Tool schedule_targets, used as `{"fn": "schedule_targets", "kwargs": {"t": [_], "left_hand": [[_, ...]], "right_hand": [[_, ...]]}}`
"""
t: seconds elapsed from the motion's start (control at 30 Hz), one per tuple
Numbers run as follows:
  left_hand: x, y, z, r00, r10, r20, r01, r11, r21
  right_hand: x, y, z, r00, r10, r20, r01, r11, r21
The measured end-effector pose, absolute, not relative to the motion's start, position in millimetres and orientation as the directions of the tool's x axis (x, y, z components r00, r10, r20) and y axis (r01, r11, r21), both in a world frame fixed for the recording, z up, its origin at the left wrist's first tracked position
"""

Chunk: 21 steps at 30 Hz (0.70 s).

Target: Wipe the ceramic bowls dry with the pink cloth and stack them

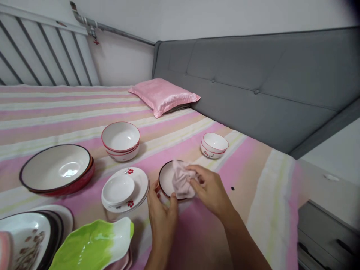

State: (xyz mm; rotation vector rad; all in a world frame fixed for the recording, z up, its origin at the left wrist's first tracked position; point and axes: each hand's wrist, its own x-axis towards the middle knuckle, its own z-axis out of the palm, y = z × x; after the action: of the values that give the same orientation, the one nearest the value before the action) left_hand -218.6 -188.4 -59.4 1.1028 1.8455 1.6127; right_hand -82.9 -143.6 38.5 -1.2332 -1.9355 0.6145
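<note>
We're over a bed (261, 187) with a pink, cream and tan striped cover, a grey padded headboard (239, 67) running along the back, and a glossy pink pillow (164, 93) lying near it. A pipe (118, 30) crosses the pale wall at upper left, and grey drawers (323, 232) show at lower right.

And here's the action, front and centre: a dark-rimmed dish (165, 180) on the cover! We see the left hand (162, 217) half closed at its near left edge, fingers on the side and thumb at the rim. Across from it, the right hand (210, 187) is closed on a crumpled pale pink cloth (182, 182), bunched between thumb and fingers, and we have that cloth covering the right part of the dish.

Just left of the dish we spot white plates (142, 180) with red flowers, a small white dish (119, 189) sitting on top. Behind them stand stacked red-rimmed bowls (120, 138); farther right, a smaller bowl stack (215, 144). Over on the left, we get large red bowls (81, 183), and nearest us, a green leaf-shaped dish (87, 242) beside flower-patterned plates (25, 225).
</note>
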Motion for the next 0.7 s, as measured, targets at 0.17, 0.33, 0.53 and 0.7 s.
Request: {"fn": "schedule_targets", "kwargs": {"t": [0.17,0.33,0.53,0.7], "left_hand": [[-216,-186,-57,-0.602,0.799,-0.016,-0.029,-0.002,1.0],[-213,-185,-40,-0.569,0.742,-0.354,-0.487,0.043,0.872],[-211,-184,-24,-0.42,0.807,-0.416,-0.637,0.065,0.768],[-209,-185,-25,-0.43,0.814,-0.391,-0.615,0.052,0.787]], "right_hand": [[-87,-144,37,-0.364,0.876,0.315,0.687,0.481,-0.544],[-101,-149,32,-0.559,0.774,0.297,0.635,0.63,-0.448],[-108,-150,10,-0.608,0.794,0.0,0.706,0.541,-0.456],[-108,-148,3,-0.596,0.8,-0.074,0.766,0.538,-0.351]]}}
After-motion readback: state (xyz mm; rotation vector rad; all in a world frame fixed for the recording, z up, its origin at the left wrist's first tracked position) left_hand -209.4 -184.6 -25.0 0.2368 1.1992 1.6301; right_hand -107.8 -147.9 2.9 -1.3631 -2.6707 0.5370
